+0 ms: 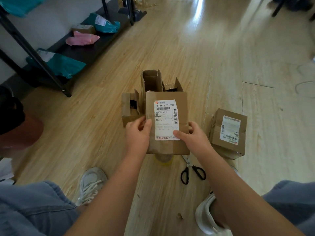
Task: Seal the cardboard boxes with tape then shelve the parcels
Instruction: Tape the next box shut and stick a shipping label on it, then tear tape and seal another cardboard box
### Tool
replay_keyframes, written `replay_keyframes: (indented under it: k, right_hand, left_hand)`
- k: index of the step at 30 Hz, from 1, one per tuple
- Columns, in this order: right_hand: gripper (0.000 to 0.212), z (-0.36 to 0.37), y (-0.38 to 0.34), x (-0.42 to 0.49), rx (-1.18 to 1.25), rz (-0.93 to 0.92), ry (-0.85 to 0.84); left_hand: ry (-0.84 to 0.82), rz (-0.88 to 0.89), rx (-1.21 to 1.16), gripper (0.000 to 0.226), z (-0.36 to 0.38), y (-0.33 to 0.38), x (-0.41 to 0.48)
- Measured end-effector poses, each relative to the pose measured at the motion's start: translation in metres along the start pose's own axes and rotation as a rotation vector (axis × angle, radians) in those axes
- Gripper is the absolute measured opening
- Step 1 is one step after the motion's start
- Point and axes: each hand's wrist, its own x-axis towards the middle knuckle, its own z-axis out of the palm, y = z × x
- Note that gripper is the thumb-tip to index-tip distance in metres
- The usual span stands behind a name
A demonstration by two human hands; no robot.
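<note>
I hold a brown cardboard box (183, 103) with a white shipping label above the wooden floor. My left hand (138, 133) grips its left edge, thumb on the front face. My right hand (192, 135) grips its right side, thumb lying on the label's lower corner. Under the box a roll of clear tape (163, 160) with a yellow core peeks out. Black-handled scissors (191, 171) lie on the floor to the right of the roll. Three open boxes stand behind: a small one (130, 108) at left, a tall one (151, 80), another (173, 86) at right.
A closed, labelled box (228, 133) sits on the floor at right. A black metal shelf rack (51, 72) at left carries teal and pink mailer bags and a small box on its bottom shelf. My knees and white shoes frame the near floor.
</note>
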Motion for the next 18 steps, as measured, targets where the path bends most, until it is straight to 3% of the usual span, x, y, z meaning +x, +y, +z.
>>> replay_keyframes:
  k: [5, 8, 13, 16, 18]
  right_hand:
    - [0.028, -0.032, 0.008, 0.01, 0.021, 0.039, 0.117]
    - [0.038, -0.061, 0.015, 0.023, 0.055, 0.052, 0.282]
    - [0.047, -0.114, 0.024, 0.05, 0.14, 0.119, 0.525]
    - [0.046, -0.139, 0.035, 0.067, 0.101, 0.151, 0.636]
    - [0.047, -0.151, 0.041, 0.075, 0.029, 0.196, 0.704]
  left_hand:
    - [-0.152, -0.038, -0.08, 0.025, 0.032, 0.012, 0.003]
    - [-0.258, 0.023, -0.013, 0.019, 0.056, 0.018, 0.003]
    - [-0.53, 0.038, 0.077, 0.036, 0.115, 0.035, -0.006]
    - [-0.644, 0.026, 0.094, 0.016, 0.15, 0.049, -0.009]
    - [-0.716, -0.057, 0.066, 0.018, 0.168, 0.056, -0.013]
